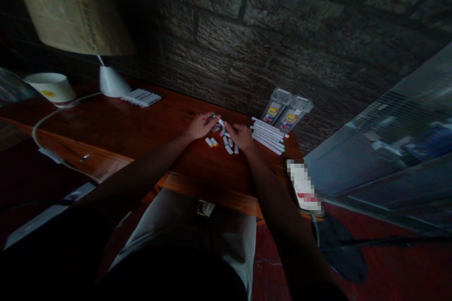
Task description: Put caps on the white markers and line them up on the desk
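My left hand (202, 125) is over the wooden desk with its fingers closed in a pinch on a small white marker cap (221, 122). A bit of green shows at its fingertips. From the other side my right hand (241, 136) meets it, thumb and fingers closed at the same white piece; the exact contact is too small to make out. Under and in front of both hands lie several loose white marker caps (228, 145) with coloured ends, some partly hidden. Beside my right hand several white markers (269, 137) lie side by side in a slanted row.
Two clear plastic cases (286, 110) with labels stand against the stone wall (219, 33). A phone-like white object (304, 186), pixelated, lies at the desk's right edge. To the left are a flat pack of pens (141, 97), a lamp (112, 82), a cup (52, 88) and a white cable (35, 127).
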